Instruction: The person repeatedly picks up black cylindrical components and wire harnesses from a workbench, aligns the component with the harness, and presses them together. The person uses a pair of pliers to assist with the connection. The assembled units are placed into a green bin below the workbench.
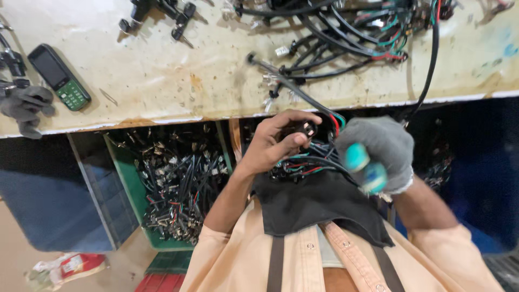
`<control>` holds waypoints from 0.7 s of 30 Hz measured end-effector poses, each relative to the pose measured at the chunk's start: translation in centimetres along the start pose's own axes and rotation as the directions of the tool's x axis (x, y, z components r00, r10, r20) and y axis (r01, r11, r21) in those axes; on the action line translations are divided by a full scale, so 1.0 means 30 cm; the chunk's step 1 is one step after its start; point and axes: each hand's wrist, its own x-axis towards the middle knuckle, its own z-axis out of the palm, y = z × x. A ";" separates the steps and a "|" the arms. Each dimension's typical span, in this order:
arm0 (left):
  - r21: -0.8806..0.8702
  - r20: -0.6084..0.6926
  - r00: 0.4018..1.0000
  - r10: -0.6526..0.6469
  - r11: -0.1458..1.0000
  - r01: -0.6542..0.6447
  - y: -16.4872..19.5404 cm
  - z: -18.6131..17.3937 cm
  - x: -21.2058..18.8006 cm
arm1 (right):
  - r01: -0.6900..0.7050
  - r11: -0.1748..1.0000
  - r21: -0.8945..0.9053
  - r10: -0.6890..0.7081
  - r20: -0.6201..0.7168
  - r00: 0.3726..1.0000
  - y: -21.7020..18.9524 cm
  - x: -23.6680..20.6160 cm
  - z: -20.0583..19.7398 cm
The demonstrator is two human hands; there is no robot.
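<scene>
Bare left hand [273,143] is pinching a small black metal-tipped connector [303,130] on a black wire harness [303,97] below the stained white bench [162,70] — we're seeing the grey-gloved right hand [381,151] gripping a blurred teal-handled tool [365,167].

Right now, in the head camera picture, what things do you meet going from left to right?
Grey glove lying on the bench → green-keyed mobile phone → green bin of black connectors → bare left hand → grey-gloved right hand gripping a teal-handled tool.

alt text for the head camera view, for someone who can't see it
A person's bare left hand pinches a small black connector on a wire harness, while the gloved right hand grips a teal-handled tool. A worn workbench holds a mobile phone; a green bin sits below.
</scene>
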 end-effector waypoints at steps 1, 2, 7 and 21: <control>0.218 0.021 0.995 0.097 0.971 -0.099 -0.004 0.006 -0.002 | 0.136 0.985 -0.103 -0.125 0.108 0.986 -0.004 0.008 0.002; 0.425 0.070 0.979 0.194 0.882 -0.205 -0.008 0.009 -0.002 | 0.176 0.981 -0.087 -0.163 0.136 0.977 -0.007 0.020 0.012; 0.661 -0.026 0.945 0.325 0.715 -0.228 -0.020 0.026 0.007 | -0.178 0.867 0.465 0.274 -0.146 0.951 -0.039 0.061 0.106; 0.627 0.040 0.981 0.192 0.759 -0.174 0.052 0.118 -0.006 | 0.297 -0.168 0.940 0.582 -0.148 0.800 -0.066 0.081 0.172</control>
